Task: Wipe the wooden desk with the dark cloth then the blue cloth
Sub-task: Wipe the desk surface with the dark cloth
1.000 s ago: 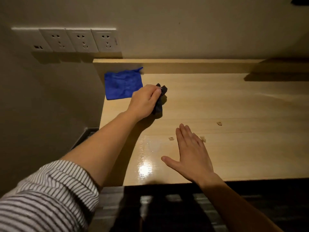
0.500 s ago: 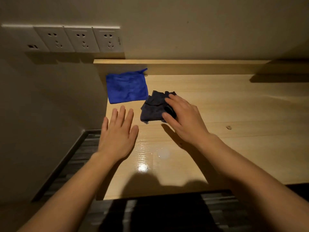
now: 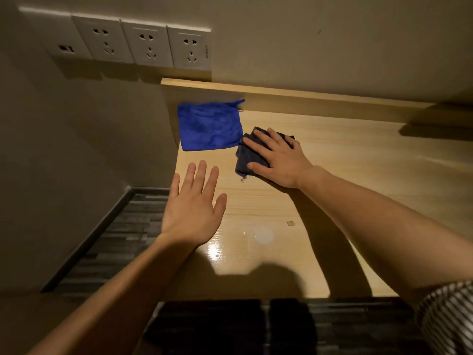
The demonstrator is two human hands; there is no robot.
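- We see our right hand, centre of the frame, pressed flat on the crumpled dark grey cloth; fingers spread apart over it, thumb along its lower edge. Palm-down pressure, not a pinch, so the cloth stays pinned to the surface for wiping.
- The dark cloth lies on the pale wooden desk, towards its upper left corner, mostly under the hand, its left side sticking out.
- The square bright blue cloth lies flat just left of and above the dark one, upper centre-left of the frame, edges close or just touching; we cannot tell which. It is parked in the corner, likely waiting its turn.
- Our left hand, lower left of centre, is open, fingers straight and slightly apart, holding nothing. It sits over the desk's left edge; whether it touches the wood is unclear. Probably for balance.
- A small chip and a glossy glare patch show lower on the desk.
- White wall sockets sit at the upper left.
- Judgement: dark-cloth wiping is about to start; most of the desk is left.
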